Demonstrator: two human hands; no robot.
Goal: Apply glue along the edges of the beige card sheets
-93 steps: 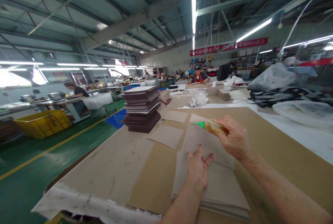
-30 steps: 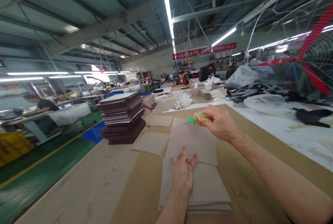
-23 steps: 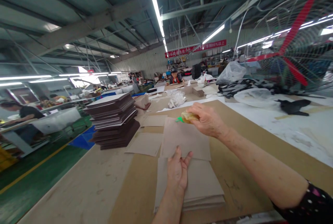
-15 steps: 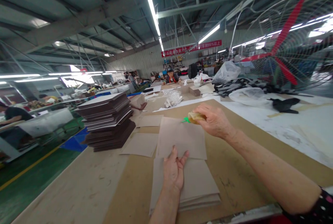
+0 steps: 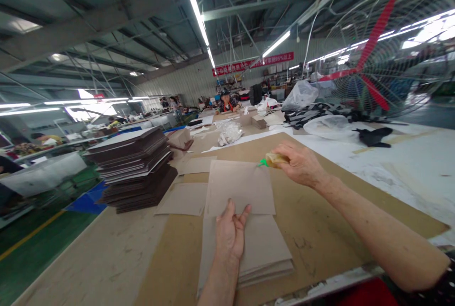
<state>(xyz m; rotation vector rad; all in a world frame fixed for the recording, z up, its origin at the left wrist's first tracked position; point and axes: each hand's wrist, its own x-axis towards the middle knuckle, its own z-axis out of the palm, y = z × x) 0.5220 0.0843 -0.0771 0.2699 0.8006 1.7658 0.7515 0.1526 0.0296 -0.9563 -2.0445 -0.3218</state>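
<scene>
My right hand (image 5: 300, 166) is closed around a small yellowish glue bottle (image 5: 275, 159) with a green nozzle, whose tip sits at the far right corner of a grey cardboard sheet (image 5: 240, 187). My left hand (image 5: 231, 235) lies flat with fingers stretched out, pressing the near edge of that sheet where it overlaps a stack of grey sheets (image 5: 263, 254). Both rest on a large brown board (image 5: 320, 220) covering the worktable.
A tall stack of dark brown boards (image 5: 133, 166) stands to the left. Loose grey sheets (image 5: 181, 199) lie beside it. Plastic bags (image 5: 329, 126), black material and a caged fan with red blades (image 5: 377, 59) sit at the right. A person (image 5: 226, 102) works at the table's far end.
The camera view has swung right and the fan has come into sight. My right hand keeps the glue bottle at the sheet's far edge, shifted slightly right. My left hand stays pressed on the sheet.
</scene>
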